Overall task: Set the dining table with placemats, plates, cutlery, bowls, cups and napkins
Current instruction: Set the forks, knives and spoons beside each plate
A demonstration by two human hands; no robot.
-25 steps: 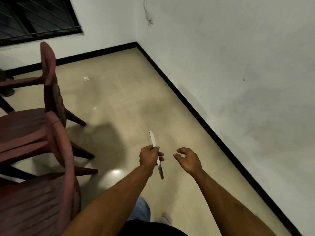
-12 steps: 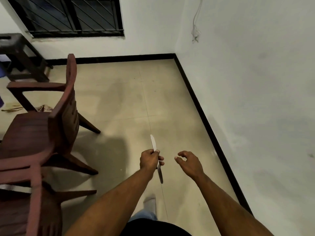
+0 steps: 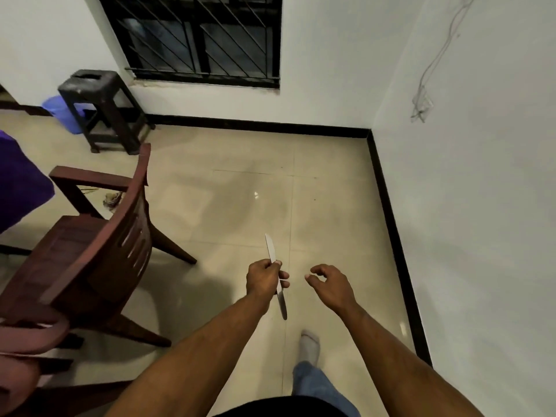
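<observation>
Over the shiny tan tile floor [image 3: 240,188], the left hand [image 3: 262,280] has its fingers [image 3: 282,276] curled tight round the middle of a thin, flat metal butter knife [image 3: 272,251]. Its pointed blade sticks up and away; its handle hangs down. The right hand [image 3: 331,285] is near it, fingers loosely bent and apart, holding nothing. A dark red wooden chair [image 3: 99,254] with a curved, slotted back stands at the left.

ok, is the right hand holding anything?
No, the right hand hangs loosely curled and empty; only the left hand grips the knife.
</observation>
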